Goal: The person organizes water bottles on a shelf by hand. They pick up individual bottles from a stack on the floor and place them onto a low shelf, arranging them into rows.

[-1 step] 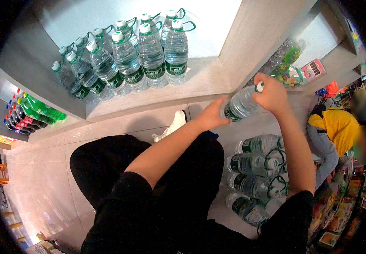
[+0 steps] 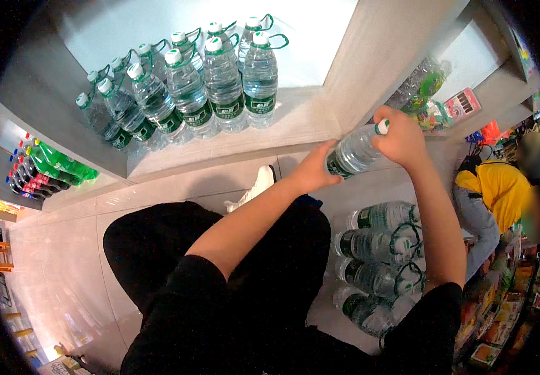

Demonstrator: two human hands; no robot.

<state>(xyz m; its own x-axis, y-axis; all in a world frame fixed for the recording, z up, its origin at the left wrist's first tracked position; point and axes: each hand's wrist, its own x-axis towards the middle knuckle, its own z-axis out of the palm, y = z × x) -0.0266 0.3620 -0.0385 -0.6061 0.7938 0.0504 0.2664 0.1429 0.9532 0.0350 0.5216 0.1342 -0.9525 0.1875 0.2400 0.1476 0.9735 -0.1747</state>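
Note:
Between my hands, tilted above the floor, is a large clear water bottle [image 2: 356,150] with a white cap and green label. My left hand [image 2: 315,169] grips its labelled base end, while my right hand [image 2: 401,137] is closed round the neck near the cap. Two rows of similar bottles [image 2: 185,94] with green carry loops stand upright on the pale shelf [image 2: 298,128] ahead of me. Several more water bottles [image 2: 376,269] lie on their sides on the floor by my right arm, which partly hides them.
A shelf upright [image 2: 376,50] rises just beyond the held bottle. Green and dark soft drink bottles [image 2: 57,162] stand in a compartment at the left. On the right, a person in a yellow top [image 2: 501,190] bends near packed goods. Tiled floor [image 2: 64,250] lies around my knees.

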